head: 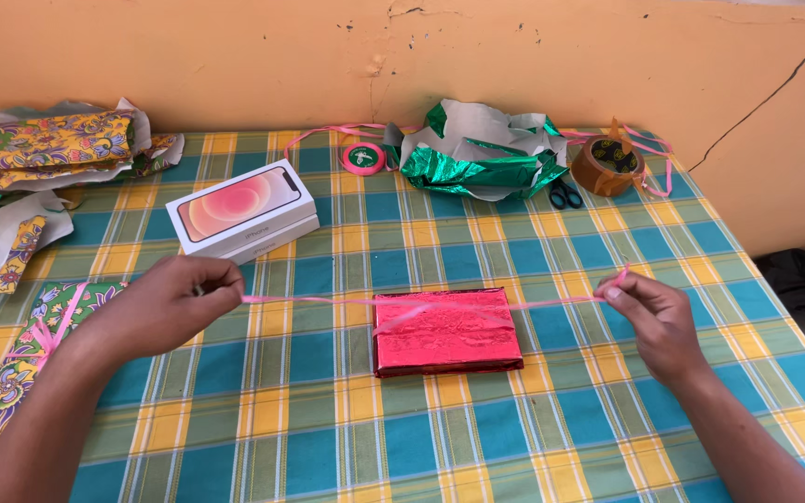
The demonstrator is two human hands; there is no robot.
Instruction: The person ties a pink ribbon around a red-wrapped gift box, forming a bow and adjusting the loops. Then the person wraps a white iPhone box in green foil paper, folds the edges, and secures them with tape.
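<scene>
**Pink ribbon drawn taut over a red foil parcel**

A thin pink ribbon runs in a straight, tight line between the two hands, crossing the top edge of a flat rectangular parcel wrapped in crinkled, shiny red foil. The parcel lies on the tabletop, midway between the two grips and just below the ribbon's line. The left hand is closed in a loose fist, its grip pinched on one ribbon end. The right hand pinches the other end between thumb and fingertips, a short curl of ribbon sticking up above it.

The tabletop is covered with a checked cloth of blue, yellow and green squares. Beyond the left grip sits a white oblong box with a pinkish picture on its lid. Further past the parcel lies a small spool of pink ribbon beside a crumpled heap of glossy green foil paper. Beyond the right grip stand a brown tape roll and black-handled scissors. Outside the left grip, flowery yellow wrapping sheets are piled, and a flat floral-wrapped packet with a pink bow lies under the forearm.
</scene>
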